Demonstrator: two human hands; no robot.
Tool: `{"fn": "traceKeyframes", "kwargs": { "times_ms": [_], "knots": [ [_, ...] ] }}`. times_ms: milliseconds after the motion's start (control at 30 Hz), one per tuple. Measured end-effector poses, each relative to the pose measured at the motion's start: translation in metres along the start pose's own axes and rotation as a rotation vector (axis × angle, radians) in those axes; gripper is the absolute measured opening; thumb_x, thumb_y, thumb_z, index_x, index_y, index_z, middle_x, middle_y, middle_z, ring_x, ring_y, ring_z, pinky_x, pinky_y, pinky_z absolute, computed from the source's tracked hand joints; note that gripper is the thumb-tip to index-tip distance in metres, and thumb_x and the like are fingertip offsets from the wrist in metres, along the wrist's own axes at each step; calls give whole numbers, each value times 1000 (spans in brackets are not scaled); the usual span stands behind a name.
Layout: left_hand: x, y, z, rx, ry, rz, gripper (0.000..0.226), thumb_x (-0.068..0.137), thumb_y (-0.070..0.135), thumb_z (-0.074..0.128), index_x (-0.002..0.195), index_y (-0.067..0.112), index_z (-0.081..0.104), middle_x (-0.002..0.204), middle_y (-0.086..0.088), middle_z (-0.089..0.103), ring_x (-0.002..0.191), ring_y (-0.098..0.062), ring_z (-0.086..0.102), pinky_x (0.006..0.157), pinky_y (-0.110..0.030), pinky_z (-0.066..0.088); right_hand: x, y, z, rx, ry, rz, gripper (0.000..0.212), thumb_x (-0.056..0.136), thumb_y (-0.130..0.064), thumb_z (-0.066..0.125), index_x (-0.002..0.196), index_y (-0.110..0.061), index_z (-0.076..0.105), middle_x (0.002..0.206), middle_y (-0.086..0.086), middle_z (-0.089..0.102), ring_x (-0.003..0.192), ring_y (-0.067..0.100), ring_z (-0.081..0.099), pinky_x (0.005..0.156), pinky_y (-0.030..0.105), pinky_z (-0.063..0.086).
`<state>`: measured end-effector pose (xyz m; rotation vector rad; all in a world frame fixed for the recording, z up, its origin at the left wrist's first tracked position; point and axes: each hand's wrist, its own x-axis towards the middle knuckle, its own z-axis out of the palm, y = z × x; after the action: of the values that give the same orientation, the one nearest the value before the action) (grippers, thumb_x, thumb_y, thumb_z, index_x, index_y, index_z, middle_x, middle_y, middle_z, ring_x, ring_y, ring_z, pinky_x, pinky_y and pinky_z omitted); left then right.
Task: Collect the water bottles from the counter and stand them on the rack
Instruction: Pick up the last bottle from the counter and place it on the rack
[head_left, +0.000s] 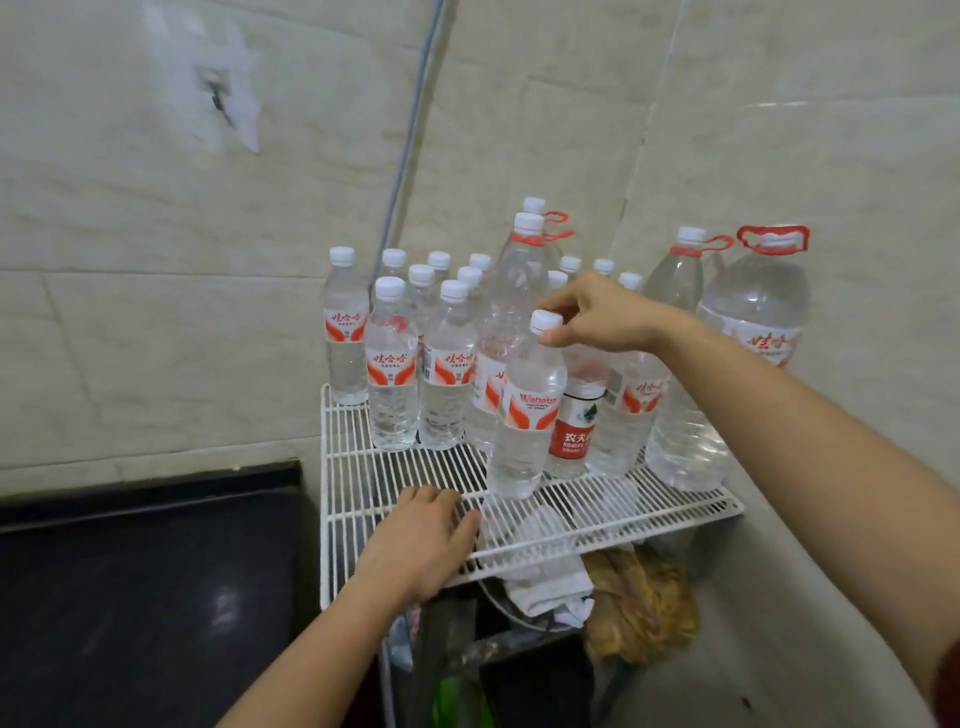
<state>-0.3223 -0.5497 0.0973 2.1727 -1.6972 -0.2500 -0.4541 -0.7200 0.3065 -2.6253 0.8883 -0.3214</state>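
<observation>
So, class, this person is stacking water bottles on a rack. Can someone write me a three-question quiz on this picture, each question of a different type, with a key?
1. True or false: the left hand and the right hand both rest flat on the wire rack.
2. What pinches the cap of the front Wahaha bottle? A. left hand B. right hand C. neither
3. Fill in: the large jug at the far right has a ___ carry handle.

Key
1. False: only the left hand rests on the rack.
2. B
3. red
</observation>
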Motion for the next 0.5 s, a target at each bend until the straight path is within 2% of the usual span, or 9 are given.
{"fn": "traceKeyframes", "kwargs": {
  "times_ms": [100,167,233,300,333,367,400,433,500],
  "knots": [
    [-1,1,0,1,8,-13,52,95,55,27,129,23,50,132,1,51,122,-17,41,103,-35,37,-4,-1,-9,-27,-64,-11,26,86,-16,67,111,-17,71,94,2,67,88,12,56,86,36,47],
    [0,1,1,2,14,-20,52,95,56,27,128,23,51,131,1,52,121,-17,42,102,-35,38,-6,-5,-5,-117,-9,-15,23,85,-32,66,105,-24,73,88,0,65,82,15,56,79,33,47],
    [0,1,1,5,18,-24,51,95,55,28,125,23,53,128,1,54,119,-17,43,101,-35,39,-6,-10,3,-236,95,-32,29,83,-49,63,86,-23,74,72,1,60,73,19,54,64,31,43],
    [-1,1,0,6,20,-30,50,95,55,28,124,23,54,127,2,54,118,-16,43,100,-35,39,-7,-14,9,-313,152,-62,29,85,-46,64,65,-24,63,62,-2,51,69,21,51,53,29,33],
    [-1,2,0,4,22,-32,50,95,55,27,123,23,54,126,2,54,117,-15,43,100,-35,40,-7,-15,9,-314,140,-80,24,87,-40,65,66,-29,61,66,-4,54,73,22,52,53,28,31],
    [-2,2,-1,2,24,-33,50,95,55,27,123,23,54,126,3,55,117,-14,44,100,-35,40,-5,-14,7,-295,110,-95,11,88,-35,66,78,-30,67,77,-2,62,81,24,55,58,27,33],
    [-2,3,-1,-1,25,-35,50,95,55,28,123,24,55,126,3,55,116,-14,44,100,-35,40,-4,-14,5,-272,74,-107,13,88,-30,66,99,-25,72,95,1,68,91,22,57,68,25,37],
    [-2,3,-1,-3,27,-37,49,95,55,28,123,24,55,125,4,55,116,-14,44,100,-35,40,-4,-13,1,-249,29,-107,30,88,-25,67,118,-21,68,111,3,68,97,19,57,76,24,37],
    [-2,3,-1,-6,32,-47,49,95,55,28,122,25,55,125,5,55,115,-13,44,100,-35,41,-5,-11,-4,-174,-17,-86,45,88,-16,66,132,-18,59,128,3,62,108,14,55,86,22,39]
  ]
}}
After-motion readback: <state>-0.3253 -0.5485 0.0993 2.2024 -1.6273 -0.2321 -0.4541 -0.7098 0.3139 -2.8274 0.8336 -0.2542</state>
